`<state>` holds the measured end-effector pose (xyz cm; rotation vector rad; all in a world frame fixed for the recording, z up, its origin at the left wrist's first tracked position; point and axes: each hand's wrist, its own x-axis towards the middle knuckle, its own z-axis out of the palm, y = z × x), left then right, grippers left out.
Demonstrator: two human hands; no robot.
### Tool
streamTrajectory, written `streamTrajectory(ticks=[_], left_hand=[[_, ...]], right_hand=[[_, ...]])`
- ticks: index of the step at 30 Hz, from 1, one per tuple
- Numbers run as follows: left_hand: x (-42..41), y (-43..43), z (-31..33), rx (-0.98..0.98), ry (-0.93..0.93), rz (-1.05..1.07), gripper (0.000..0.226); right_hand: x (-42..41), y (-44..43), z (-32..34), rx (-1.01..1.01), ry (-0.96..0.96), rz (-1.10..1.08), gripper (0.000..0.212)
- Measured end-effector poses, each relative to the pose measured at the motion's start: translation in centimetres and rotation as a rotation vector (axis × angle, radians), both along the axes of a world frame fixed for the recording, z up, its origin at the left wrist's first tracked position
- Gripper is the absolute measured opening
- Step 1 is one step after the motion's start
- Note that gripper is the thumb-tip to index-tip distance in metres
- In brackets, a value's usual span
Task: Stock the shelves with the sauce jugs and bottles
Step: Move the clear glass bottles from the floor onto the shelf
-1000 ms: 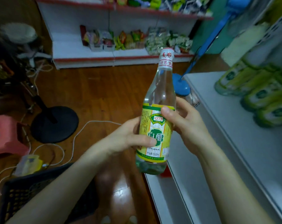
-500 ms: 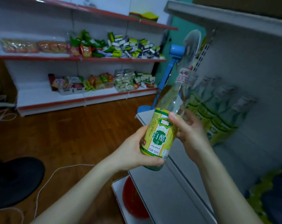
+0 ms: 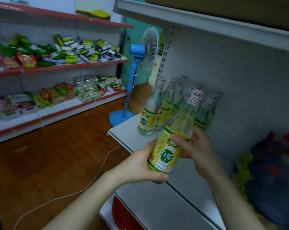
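Both my hands hold a clear vinegar bottle [image 3: 170, 146] with a yellow-green label and a red-and-white cap, tilted with its neck toward the upper right. My left hand [image 3: 140, 165] grips its base from the left. My right hand [image 3: 193, 146] wraps the body from the right. The bottle hangs just above the front edge of a white shelf [image 3: 124, 135]. Several matching bottles [image 3: 158, 110] stand upright in a cluster at the shelf's far left end, just beyond the held one.
A blue standing fan [image 3: 135, 77] stands on the wooden floor past the shelf's end. A white cable [image 3: 97, 176] runs across the floor. Red-edged wall shelves [image 3: 65, 65] with snack packets fill the left. A lower shelf [image 3: 157, 208] sits below, a dark heap of packs [image 3: 273, 180] at right.
The view swung up from the floor to the shelf. The bottle went from upright to tilted and moved close to the row of standing bottles; both hands keep their hold.
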<state>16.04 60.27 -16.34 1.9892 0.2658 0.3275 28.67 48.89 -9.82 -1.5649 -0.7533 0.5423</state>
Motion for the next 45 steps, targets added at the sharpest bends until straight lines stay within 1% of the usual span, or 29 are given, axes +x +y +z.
streamTrajectory(ticks=[2, 3, 7, 9, 10, 12, 13, 14, 16, 18, 19, 22, 24, 26, 29, 31, 34, 37, 39, 43, 45], left_hand=[[0.8, 1.2, -0.2, 0.108, 0.054, -0.086, 0.078], [1.1, 1.9, -0.5, 0.184, 0.085, -0.115, 0.081], [2.1, 5.5, -2.6, 0.612, 0.326, -0.139, 0.111], [2.6, 7.0, -4.1, 0.733, 0.471, -0.152, 0.124], [2.8, 7.6, -4.8, 0.786, 0.525, -0.163, 0.124], [3.2, 8.5, -5.9, 0.868, 0.560, -0.180, 0.109], [3.3, 8.8, -6.1, 0.884, 0.557, -0.189, 0.104], [3.3, 9.0, -6.3, 0.888, 0.550, -0.196, 0.107], [3.4, 9.1, -6.6, 0.895, 0.534, -0.227, 0.127], [3.4, 9.3, -6.8, 0.891, 0.525, -0.241, 0.135], [3.4, 9.4, -6.9, 0.888, 0.521, -0.242, 0.135], [3.5, 9.5, -7.0, 0.900, 0.505, -0.234, 0.131], [3.5, 9.5, -7.1, 0.890, 0.498, -0.224, 0.124], [3.5, 9.5, -7.2, 0.894, 0.493, -0.209, 0.114], [3.5, 9.4, -7.3, 0.906, 0.491, -0.201, 0.112], [3.6, 9.4, -7.3, 0.906, 0.491, -0.206, 0.116], [3.6, 9.4, -7.5, 0.917, 0.492, -0.215, 0.128], [3.6, 9.4, -7.4, 0.915, 0.500, -0.219, 0.128], [3.6, 9.3, -7.4, 0.923, 0.500, -0.214, 0.127], [3.6, 9.2, -7.3, 0.925, 0.499, -0.190, 0.113], [3.6, 9.2, -7.4, 0.926, 0.499, -0.190, 0.112]], right_hand=[[0.3, -0.2, -0.3, 0.009, -0.009, -0.090, 0.033], [0.5, -0.3, -0.4, 0.013, -0.021, -0.134, 0.035], [1.2, 0.0, -0.6, 0.010, -0.081, -0.280, 0.050], [1.7, 0.2, -1.0, 0.028, -0.092, -0.332, 0.058], [1.9, 0.5, -1.1, 0.034, -0.099, -0.359, 0.062], [2.0, 1.4, -1.5, 0.040, -0.114, -0.396, 0.064], [2.2, 2.0, -1.7, 0.043, -0.122, -0.410, 0.063], [2.3, 2.6, -1.9, 0.047, -0.135, -0.417, 0.062], [2.6, 4.1, -2.5, 0.044, -0.155, -0.431, 0.062], [2.9, 5.4, -3.2, 0.034, -0.167, -0.425, 0.062], [3.1, 6.0, -3.6, 0.025, -0.166, -0.415, 0.064], [3.7, 7.4, -4.3, -0.012, -0.171, -0.396, 0.083], [4.2, 8.0, -4.7, -0.038, -0.190, -0.405, 0.092], [4.6, 8.3, -5.1, -0.037, -0.189, -0.412, 0.087], [5.0, 8.4, -5.8, -0.028, -0.182, -0.434, 0.078], [5.2, 8.3, -6.2, -0.013, -0.194, -0.436, 0.075], [5.2, 8.2, -6.5, 0.003, -0.218, -0.441, 0.074], [4.7, 8.1, -7.7, 0.005, -0.233, -0.461, 0.074], [4.1, 7.9, -9.3, -0.037, -0.223, -0.461, 0.071], [3.7, 7.5, -11.0, -0.109, -0.166, -0.482, 0.066], [3.9, 7.6, -11.0, -0.111, -0.167, -0.475, 0.063]])
